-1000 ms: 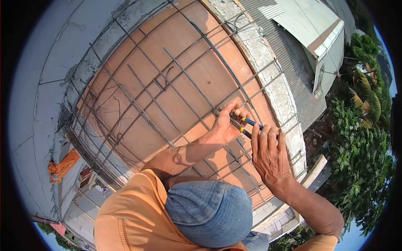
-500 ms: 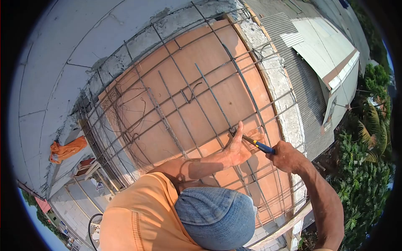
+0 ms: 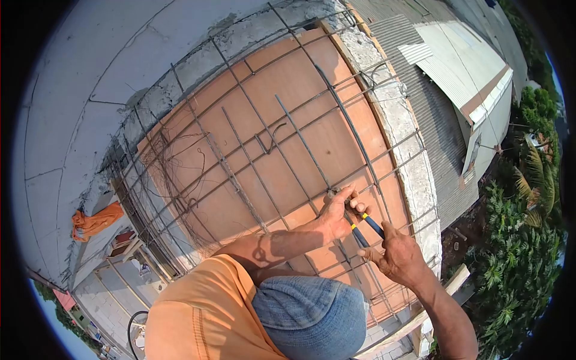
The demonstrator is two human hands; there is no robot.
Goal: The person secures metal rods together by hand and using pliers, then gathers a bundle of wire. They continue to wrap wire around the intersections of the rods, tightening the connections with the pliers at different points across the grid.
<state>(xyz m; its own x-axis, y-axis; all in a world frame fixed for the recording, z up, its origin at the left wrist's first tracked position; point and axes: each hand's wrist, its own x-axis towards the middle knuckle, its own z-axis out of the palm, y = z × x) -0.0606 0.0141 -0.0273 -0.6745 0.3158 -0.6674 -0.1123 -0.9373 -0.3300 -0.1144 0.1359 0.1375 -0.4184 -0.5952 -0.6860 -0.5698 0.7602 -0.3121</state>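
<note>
My right hand (image 3: 401,257) grips a pair of pincers (image 3: 373,225) with blue and yellow handles, which are spread apart. The jaws lie mostly hidden behind my left hand (image 3: 337,215), close to where steel bars cross in the rebar grid (image 3: 312,157). The fingers of my left hand are curled, its thumb stretched toward the crossing; what they pinch does not show clearly. Both hands are over the orange-brown panel (image 3: 282,78) that lies beneath the bars.
Thin tie wires (image 3: 171,159) lie tangled over the grid's left side. A rough concrete edge (image 3: 414,162) runs along the right, with corrugated roofs (image 3: 408,66) and trees (image 3: 510,264) beyond. An orange cloth (image 3: 97,221) lies at left. Below is a denim-covered head (image 3: 312,315).
The pincer handles have gone from closed together to spread apart. My right hand has moved slightly down, and the fingers of my left hand have curled in.
</note>
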